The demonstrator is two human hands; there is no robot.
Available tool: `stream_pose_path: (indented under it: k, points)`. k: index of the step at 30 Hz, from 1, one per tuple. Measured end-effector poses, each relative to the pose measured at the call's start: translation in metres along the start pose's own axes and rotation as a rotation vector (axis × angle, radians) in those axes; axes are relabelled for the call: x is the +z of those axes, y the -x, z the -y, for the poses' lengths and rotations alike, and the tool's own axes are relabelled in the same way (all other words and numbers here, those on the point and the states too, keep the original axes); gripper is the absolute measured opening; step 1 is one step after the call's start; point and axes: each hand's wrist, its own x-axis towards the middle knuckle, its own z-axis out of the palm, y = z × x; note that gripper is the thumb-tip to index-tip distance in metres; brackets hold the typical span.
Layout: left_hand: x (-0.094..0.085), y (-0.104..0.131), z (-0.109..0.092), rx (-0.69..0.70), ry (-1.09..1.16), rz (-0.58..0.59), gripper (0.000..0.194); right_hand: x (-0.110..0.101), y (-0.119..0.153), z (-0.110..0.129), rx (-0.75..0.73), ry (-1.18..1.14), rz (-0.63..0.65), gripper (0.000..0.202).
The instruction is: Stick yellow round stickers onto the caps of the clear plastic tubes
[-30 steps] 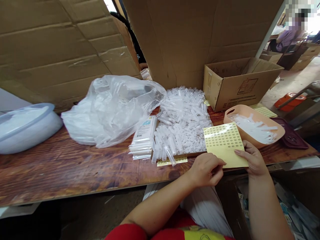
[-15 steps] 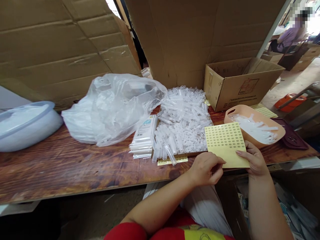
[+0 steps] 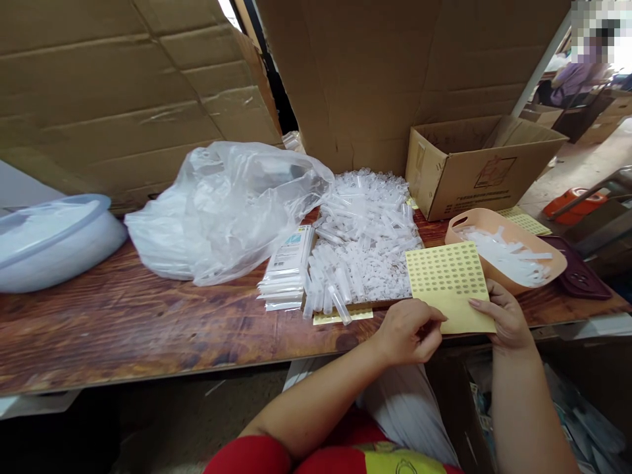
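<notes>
A yellow sticker sheet [image 3: 467, 315] with rows of small oval labels on its upper part is held up over the table's front edge. My right hand [image 3: 504, 317] grips its right side, thumb on the front and fingers behind. At its lower left, my left hand [image 3: 412, 332] is closed, with thumb and fingertips at the sheet's edge; whether a tiny label is between them is too small to see. Just behind the sheet lies a heap of clear plastic tubes [image 3: 365, 230] on a tray. Right of the sheet stands a peach basket [image 3: 555, 263] containing translucent strips.
A stack of packaged cards [image 3: 289, 263] and a bulging plastic bag [image 3: 227, 217] stand left of the tubes. Farther left is a blue-rimmed basin [image 3: 106, 230]. Behind the basket is an open cardboard box [image 3: 481, 178]. A person [image 3: 577, 79] sits in the right background.
The view has shifted a little, so the table items appear slightly to the right. Both hands keep nearly the same pose on the sticker sheet.
</notes>
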Motion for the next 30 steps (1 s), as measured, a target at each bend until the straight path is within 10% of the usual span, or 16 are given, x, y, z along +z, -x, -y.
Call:
stream_pose_path:
  k: [30]
  points:
    - [0.0024,0.0012,0.0043,-0.168,0.095,-0.069,0.014,-0.0024,0.0002,-0.0015,-0.044,0.031,-0.001,0.040]
